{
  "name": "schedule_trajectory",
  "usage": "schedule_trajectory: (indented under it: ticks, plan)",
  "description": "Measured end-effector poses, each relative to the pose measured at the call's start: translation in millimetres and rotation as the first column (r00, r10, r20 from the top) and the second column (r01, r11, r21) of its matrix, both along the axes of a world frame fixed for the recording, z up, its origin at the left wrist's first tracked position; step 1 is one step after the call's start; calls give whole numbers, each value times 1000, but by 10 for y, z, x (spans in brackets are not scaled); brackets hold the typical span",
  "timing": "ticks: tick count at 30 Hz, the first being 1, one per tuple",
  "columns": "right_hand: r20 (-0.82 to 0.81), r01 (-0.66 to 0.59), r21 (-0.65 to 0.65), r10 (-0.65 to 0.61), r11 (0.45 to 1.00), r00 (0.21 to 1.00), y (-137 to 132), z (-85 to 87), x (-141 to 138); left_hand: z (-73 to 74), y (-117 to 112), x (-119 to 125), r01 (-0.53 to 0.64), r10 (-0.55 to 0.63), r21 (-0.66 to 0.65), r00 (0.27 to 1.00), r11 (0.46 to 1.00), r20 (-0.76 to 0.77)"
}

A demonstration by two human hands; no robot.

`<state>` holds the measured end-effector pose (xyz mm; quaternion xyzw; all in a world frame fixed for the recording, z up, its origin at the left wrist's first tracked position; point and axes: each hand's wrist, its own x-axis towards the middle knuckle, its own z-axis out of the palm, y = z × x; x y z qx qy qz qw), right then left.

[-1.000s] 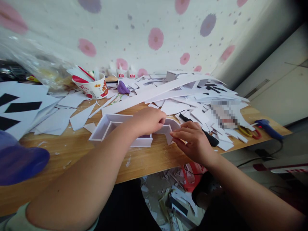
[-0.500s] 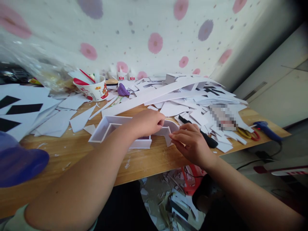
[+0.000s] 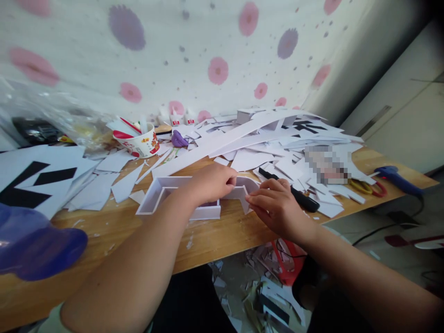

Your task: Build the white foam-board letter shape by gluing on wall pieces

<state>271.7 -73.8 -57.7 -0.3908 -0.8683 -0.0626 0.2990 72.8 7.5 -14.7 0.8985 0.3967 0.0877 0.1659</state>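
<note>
A white foam-board letter shape (image 3: 205, 213) with raised walls lies on the wooden table in front of me. My left hand (image 3: 217, 182) reaches over it with fingers curled closed at its middle, against the inner wall; whatever the fingertips grip is hidden. At the shape's right end, my right hand (image 3: 274, 203) pinches the edge of the curved white strip (image 3: 247, 203) between thumb and fingers. Behind the right hand lies a long black tool (image 3: 305, 201), partly covered by that hand.
White board offcuts (image 3: 251, 158) pile up behind the shape. A paper tub (image 3: 144, 144), glue bottles (image 3: 175, 120) and a purple object (image 3: 179, 138) stand at the back. Scissors (image 3: 367, 187) and a blue glue gun (image 3: 395, 179) lie right. A translucent blue object (image 3: 52, 249) is at left.
The view has shifted slightly, so the table things appear a little further right and lower. Both hands keep nearly the same place on the foam-board shape.
</note>
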Motion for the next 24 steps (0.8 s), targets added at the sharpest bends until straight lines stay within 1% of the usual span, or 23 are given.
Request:
schedule_trajectory:
  ticks: [5,9,12,15,20,24]
  plan:
    - [-12,-14,-25,14,1000,1000,15,28,16,6,-9,2,-20,20,-24,1000,1000,-22]
    - [-10,-39,-39,39,998,999,14,46,34,-12,-9,3,-11,11,10,1000,1000,-6]
    - [-44,-66,-2,66,998,997,3,53,105,-9,-12,0,-7,7,16,1000,1000,-12]
    - [-87,-93,54,98,994,991,12,48,257,26,-27,-3,-4,5,18,1000,1000,-28]
    - [-128,-45,80,55,996,990,58,9,496,61,-37,5,-5,6,12,1000,1000,-30]
    - [-146,-39,61,47,997,988,29,2,465,29,-14,8,-20,21,25,999,999,-40]
